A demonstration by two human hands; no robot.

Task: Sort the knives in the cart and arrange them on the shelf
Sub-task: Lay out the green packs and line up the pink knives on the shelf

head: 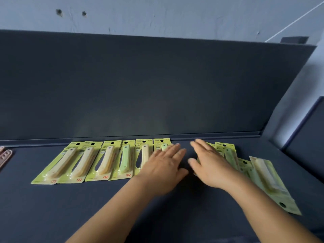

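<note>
Several packaged fruit knives on yellow-green cards lie in a row on the dark shelf (105, 207). Cream-handled ones (61, 163) sit at the left, then a green-handled one (124, 161). My left hand (163, 165) lies flat with straight fingers over the row's right end, covering a green-handled pack (162, 144). My right hand (208, 163) is spread flat over another green-handled pack (228, 153), which it partly hides. A loose cream-handled pack (268, 181) lies askew at the right, its hang hole toward me.
The shelf's dark back panel (157, 85) rises right behind the row. A pinkish item (6, 156) lies at the far left edge. A dark side panel (305, 137) closes the shelf on the right. A pale wall (157, 14) shows above.
</note>
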